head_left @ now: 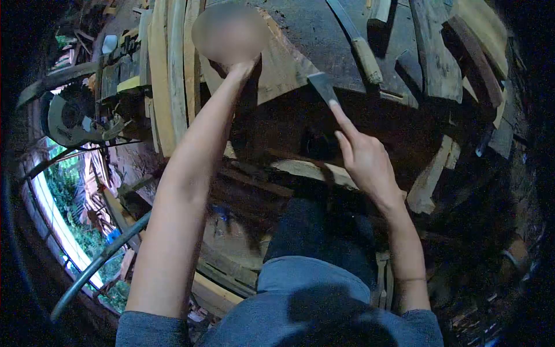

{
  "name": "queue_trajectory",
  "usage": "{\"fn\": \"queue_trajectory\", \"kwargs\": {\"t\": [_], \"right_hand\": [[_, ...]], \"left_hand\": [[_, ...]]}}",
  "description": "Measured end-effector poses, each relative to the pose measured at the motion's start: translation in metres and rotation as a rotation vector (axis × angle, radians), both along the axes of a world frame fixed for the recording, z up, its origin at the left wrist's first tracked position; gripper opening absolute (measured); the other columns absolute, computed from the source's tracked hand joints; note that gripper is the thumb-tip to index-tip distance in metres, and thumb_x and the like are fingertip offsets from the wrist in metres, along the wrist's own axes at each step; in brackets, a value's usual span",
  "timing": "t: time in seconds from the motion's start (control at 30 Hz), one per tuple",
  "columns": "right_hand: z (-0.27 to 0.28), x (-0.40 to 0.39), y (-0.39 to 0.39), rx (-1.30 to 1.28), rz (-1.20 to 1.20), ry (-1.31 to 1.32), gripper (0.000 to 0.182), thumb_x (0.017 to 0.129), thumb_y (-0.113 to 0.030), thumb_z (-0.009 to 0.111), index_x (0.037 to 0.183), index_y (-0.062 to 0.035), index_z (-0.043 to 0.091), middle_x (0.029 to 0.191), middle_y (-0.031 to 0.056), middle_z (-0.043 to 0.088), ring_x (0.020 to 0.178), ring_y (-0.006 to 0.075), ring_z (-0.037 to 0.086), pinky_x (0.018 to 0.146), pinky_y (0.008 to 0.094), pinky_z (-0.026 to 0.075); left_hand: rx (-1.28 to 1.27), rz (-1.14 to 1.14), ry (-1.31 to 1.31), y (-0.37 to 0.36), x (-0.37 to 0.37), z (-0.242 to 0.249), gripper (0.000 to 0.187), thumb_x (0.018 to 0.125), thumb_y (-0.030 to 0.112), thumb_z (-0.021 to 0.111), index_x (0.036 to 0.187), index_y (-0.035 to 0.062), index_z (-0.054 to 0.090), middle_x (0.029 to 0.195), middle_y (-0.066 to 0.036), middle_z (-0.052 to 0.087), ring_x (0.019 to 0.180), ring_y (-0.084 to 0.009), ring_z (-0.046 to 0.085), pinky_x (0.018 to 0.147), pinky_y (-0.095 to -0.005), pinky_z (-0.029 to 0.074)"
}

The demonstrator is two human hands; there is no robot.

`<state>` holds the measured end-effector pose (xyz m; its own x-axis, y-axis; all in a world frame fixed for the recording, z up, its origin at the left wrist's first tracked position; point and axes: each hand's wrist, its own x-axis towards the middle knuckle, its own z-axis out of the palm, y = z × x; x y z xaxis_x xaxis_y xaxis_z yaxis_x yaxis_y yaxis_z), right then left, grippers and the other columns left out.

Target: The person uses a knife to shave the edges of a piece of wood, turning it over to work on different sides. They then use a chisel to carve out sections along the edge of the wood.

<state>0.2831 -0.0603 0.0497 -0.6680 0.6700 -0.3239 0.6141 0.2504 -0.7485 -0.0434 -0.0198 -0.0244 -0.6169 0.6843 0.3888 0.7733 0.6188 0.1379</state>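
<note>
My right hand (370, 159) is closed around a tool with a flat grey metal blade (322, 88), its index finger stretched along the blade. The grip is hidden in the hand. The blade's tip touches or lies just beside the edge of a pale wooden board (280, 80), which rests on the workbench. At the board's upper left is my left hand (231, 36). A round blur covers it, so its fingers and anything in them cannot be made out.
A long-bladed tool with a wooden handle (368, 62) lies on the bench (300, 14). Long wood strips (167, 75) stand at left, and weathered planks (436, 52) at right. A curved wood piece (312, 170) is below the bench edge. A metal pipe (104, 260) crosses lower left.
</note>
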Motion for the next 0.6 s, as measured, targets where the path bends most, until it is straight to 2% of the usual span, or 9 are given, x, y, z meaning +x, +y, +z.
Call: {"fn": "queue_trajectory", "kwargs": {"t": [0.03, 0.1, 0.23, 0.33, 0.43, 0.6], "right_hand": [[0.003, -0.001, 0.005, -0.001, 0.008, -0.008, 0.058, 0.098, -0.025, 0.051, 0.151, -0.033, 0.031, 0.071, 0.0236, 0.065, 0.066, 0.0422, 0.065, 0.06, 0.0543, 0.052], [0.013, -0.01, 0.016, -0.248, 0.002, 0.008, 0.057, 0.098, -0.024, 0.05, 0.151, -0.0298, 0.031, 0.073, 0.0251, 0.064, 0.069, 0.0442, 0.064, 0.063, 0.055, 0.051], [0.012, -0.02, 0.001, -0.111, -0.004, 0.066, 0.056, 0.099, -0.021, 0.049, 0.151, -0.0269, 0.031, 0.073, 0.026, 0.064, 0.07, 0.0455, 0.063, 0.064, 0.0562, 0.05], [0.025, -0.005, -0.013, -0.25, -0.057, 0.067, 0.056, 0.099, -0.021, 0.049, 0.152, -0.0265, 0.031, 0.073, 0.0289, 0.062, 0.07, 0.047, 0.063, 0.063, 0.0573, 0.047], [0.029, -0.018, 0.013, -0.383, -0.059, 0.096, 0.055, 0.1, -0.021, 0.047, 0.152, -0.0265, 0.03, 0.071, 0.0301, 0.06, 0.07, 0.0479, 0.062, 0.062, 0.0572, 0.044], [0.037, -0.008, 0.007, -0.411, -0.044, 0.084, 0.054, 0.1, -0.021, 0.045, 0.152, -0.0239, 0.03, 0.068, 0.0304, 0.058, 0.068, 0.0488, 0.061, 0.062, 0.0574, 0.042]], "left_hand": [[-0.002, -0.009, -0.011, 0.0, 0.001, 0.001, 0.031, 0.098, 0.035, 0.044, 0.119, 0.0177, 0.058, 0.117, -0.018, 0.051, 0.116, -0.0368, 0.043, 0.108, -0.0524, 0.02], [-0.005, -0.009, -0.019, -0.003, 0.004, 0.0, 0.031, 0.098, 0.035, 0.044, 0.119, 0.0172, 0.058, 0.117, -0.018, 0.051, 0.116, -0.0368, 0.043, 0.108, -0.0523, 0.02], [-0.017, -0.008, 0.032, 0.0, 0.003, 0.005, 0.03, 0.099, 0.034, 0.043, 0.117, 0.0155, 0.058, 0.117, -0.018, 0.051, 0.117, -0.0367, 0.044, 0.106, -0.0521, 0.022], [-0.031, -0.007, 0.001, -0.004, 0.008, 0.007, 0.03, 0.099, 0.033, 0.043, 0.118, 0.0152, 0.057, 0.118, -0.018, 0.051, 0.117, -0.0361, 0.043, 0.106, -0.052, 0.023], [-0.036, -0.009, 0.005, -0.003, 0.008, 0.008, 0.03, 0.099, 0.033, 0.043, 0.119, 0.0154, 0.057, 0.117, -0.017, 0.05, 0.116, -0.0354, 0.043, 0.106, -0.0522, 0.023], [-0.02, -0.074, 0.041, -0.001, 0.004, 0.003, 0.028, 0.099, 0.033, 0.044, 0.118, 0.0162, 0.057, 0.113, -0.015, 0.049, 0.113, -0.0346, 0.045, 0.106, -0.0524, 0.024]]}}
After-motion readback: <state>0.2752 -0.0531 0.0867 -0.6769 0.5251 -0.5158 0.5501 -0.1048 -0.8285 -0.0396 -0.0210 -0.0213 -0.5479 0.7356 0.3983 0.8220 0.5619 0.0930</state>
